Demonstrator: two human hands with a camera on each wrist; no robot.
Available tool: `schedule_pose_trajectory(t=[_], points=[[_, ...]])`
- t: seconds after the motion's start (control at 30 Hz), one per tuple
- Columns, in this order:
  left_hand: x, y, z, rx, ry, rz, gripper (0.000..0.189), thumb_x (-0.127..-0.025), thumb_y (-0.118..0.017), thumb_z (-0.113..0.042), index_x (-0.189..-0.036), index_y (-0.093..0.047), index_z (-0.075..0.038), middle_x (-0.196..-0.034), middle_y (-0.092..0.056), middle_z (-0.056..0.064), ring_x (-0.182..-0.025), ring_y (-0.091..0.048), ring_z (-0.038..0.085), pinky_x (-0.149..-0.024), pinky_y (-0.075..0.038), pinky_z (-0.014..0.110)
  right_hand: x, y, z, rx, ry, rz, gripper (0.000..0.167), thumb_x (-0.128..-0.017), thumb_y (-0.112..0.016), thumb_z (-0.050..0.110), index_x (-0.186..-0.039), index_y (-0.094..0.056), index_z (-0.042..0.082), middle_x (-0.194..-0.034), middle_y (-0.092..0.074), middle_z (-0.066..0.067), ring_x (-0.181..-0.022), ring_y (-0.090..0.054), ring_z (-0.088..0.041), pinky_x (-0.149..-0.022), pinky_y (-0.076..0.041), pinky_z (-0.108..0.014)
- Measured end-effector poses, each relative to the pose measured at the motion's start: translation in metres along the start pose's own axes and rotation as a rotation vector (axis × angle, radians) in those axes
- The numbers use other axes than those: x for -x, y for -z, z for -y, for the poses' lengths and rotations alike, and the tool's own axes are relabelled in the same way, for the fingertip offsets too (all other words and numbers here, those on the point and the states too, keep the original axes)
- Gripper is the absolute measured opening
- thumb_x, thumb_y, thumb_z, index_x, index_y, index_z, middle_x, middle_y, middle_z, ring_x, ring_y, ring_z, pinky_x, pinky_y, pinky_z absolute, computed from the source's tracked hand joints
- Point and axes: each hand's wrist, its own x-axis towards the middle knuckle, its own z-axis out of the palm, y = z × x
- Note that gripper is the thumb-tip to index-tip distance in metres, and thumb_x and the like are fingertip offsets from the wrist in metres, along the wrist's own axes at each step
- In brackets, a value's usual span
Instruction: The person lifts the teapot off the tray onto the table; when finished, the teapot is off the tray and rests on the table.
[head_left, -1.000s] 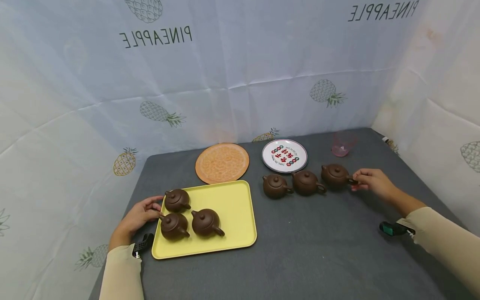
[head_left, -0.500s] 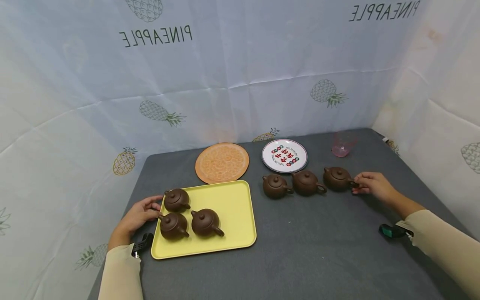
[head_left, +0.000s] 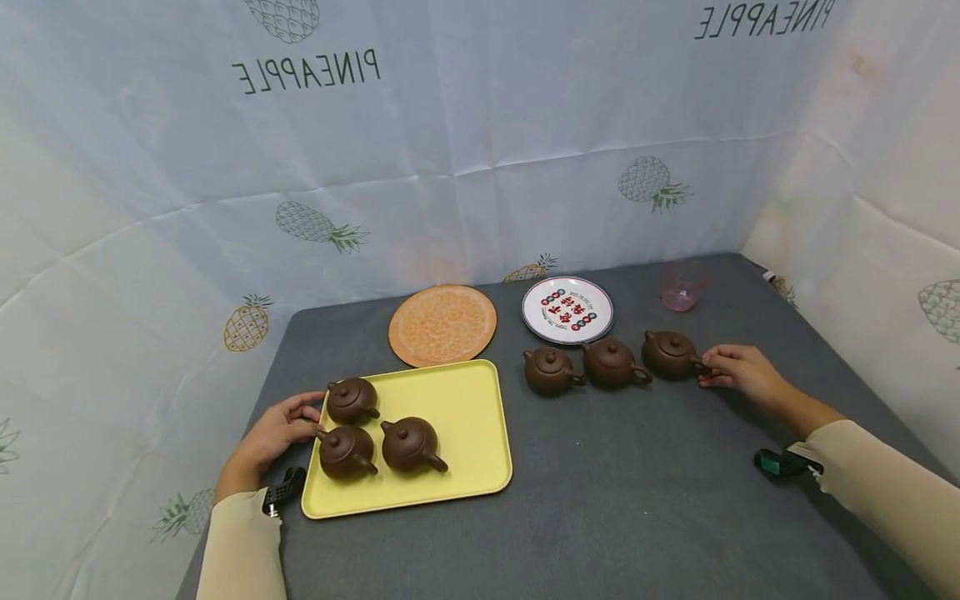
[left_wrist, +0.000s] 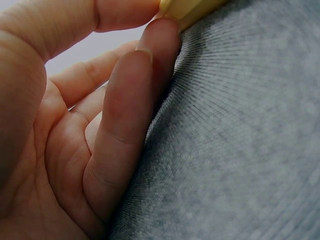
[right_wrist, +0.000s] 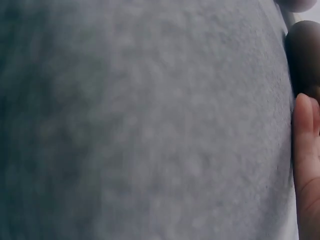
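My right hand point(head_left: 742, 375) pinches the handle of a dark brown teapot point(head_left: 669, 356), the rightmost of three in a row on the grey table. The other two, a middle teapot point(head_left: 611, 365) and a left teapot point(head_left: 550, 372), stand close beside it. In the right wrist view, fingertips point(right_wrist: 304, 117) show next to a brown teapot point(right_wrist: 306, 55). On the left, my left hand point(head_left: 281, 429) holds the edge of a yellow tray point(head_left: 468, 433) between thumb and fingers. The tray bears three more teapots: one at back left point(head_left: 352, 400), one at front left point(head_left: 347, 452), one nearer its middle point(head_left: 410, 444).
Behind the tray lies a round orange mat point(head_left: 442, 325). A white plate point(head_left: 567, 310) with red lettering sits behind the row of teapots, and a pink transparent cup point(head_left: 681, 287) stands at back right. Pineapple-print cloth point(head_left: 480, 167) hangs around the table.
The teapot in my right hand shifts slightly right, then slightly back left. My left hand, the tray and the other teapots stay in place.
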Motion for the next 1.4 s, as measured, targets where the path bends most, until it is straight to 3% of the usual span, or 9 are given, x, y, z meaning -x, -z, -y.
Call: schedule_pose_trajectory(t=[0.17,0.27,0.4,0.6,0.97,1.2,1.4], points=[[0.002,0.000,-0.002,-0.006,-0.005,-0.001,0.060,-0.083,-0.067,0.004,-0.137,-0.041,0.012,-0.095,-0.063,0.016,-0.076,-0.060,0.010,-0.067,-0.049,0.024,0.008,-0.005,0.015,0.433,0.024,-0.151,0.045,-0.101,-0.051,0.036,-0.112,-0.061,-0.006,-0.102,-0.061,-0.017,-0.082,-0.060,-0.020,-0.067,-0.049,-0.036],[0.002,0.000,-0.002,-0.016,-0.013,0.000,0.060,-0.083,-0.066,0.004,-0.137,-0.041,0.013,-0.095,-0.063,0.016,-0.076,-0.060,0.010,-0.067,-0.049,0.024,0.012,-0.012,0.031,0.592,0.056,-0.244,0.047,-0.099,-0.052,0.044,-0.112,-0.063,0.000,-0.103,-0.059,-0.016,-0.086,-0.055,-0.026,-0.068,-0.043,-0.042],[0.000,0.001,0.000,-0.018,-0.011,0.000,0.059,-0.084,-0.066,0.004,-0.137,-0.042,0.011,-0.094,-0.063,0.012,-0.077,-0.061,0.010,-0.067,-0.049,0.024,0.012,-0.027,0.054,0.560,0.112,-0.280,0.042,-0.099,-0.053,0.041,-0.114,-0.062,0.003,-0.107,-0.059,-0.015,-0.093,-0.054,-0.029,-0.071,-0.043,-0.044],[0.000,0.001,0.001,-0.022,-0.008,0.002,0.060,-0.084,-0.066,0.004,-0.138,-0.042,0.010,-0.095,-0.063,0.012,-0.077,-0.060,0.010,-0.068,-0.049,0.024,0.002,-0.071,0.079,0.428,0.229,-0.247,0.033,-0.098,-0.059,0.031,-0.116,-0.063,0.005,-0.106,-0.063,-0.011,-0.087,-0.058,-0.016,-0.068,-0.045,-0.028],[0.001,0.002,0.000,-0.013,0.004,0.003,0.060,-0.083,-0.067,0.004,-0.138,-0.042,0.010,-0.095,-0.062,0.015,-0.076,-0.059,0.010,-0.067,-0.048,0.024,-0.004,-0.177,0.104,0.196,0.333,-0.035,0.024,-0.092,-0.069,0.017,-0.110,-0.066,0.002,-0.093,-0.066,-0.001,-0.083,-0.061,-0.015,-0.070,-0.050,-0.028],[0.001,0.002,-0.001,-0.014,0.000,0.008,0.060,-0.084,-0.064,0.004,-0.139,-0.041,0.009,-0.098,-0.061,0.017,-0.077,-0.059,0.010,-0.068,-0.048,0.025,0.010,-0.235,0.130,0.143,0.349,0.112,0.023,-0.090,-0.068,0.008,-0.110,-0.064,-0.003,-0.092,-0.063,-0.004,-0.081,-0.060,-0.020,-0.070,-0.050,-0.032],[0.003,0.002,0.001,-0.013,0.001,0.013,0.060,-0.085,-0.064,0.004,-0.140,-0.040,0.008,-0.099,-0.062,0.019,-0.076,-0.059,0.012,-0.066,-0.048,0.026,0.004,-0.283,0.117,0.103,0.353,0.259,0.026,-0.091,-0.070,0.018,-0.111,-0.066,0.002,-0.093,-0.061,0.002,-0.079,-0.061,-0.014,-0.065,-0.050,-0.029]])
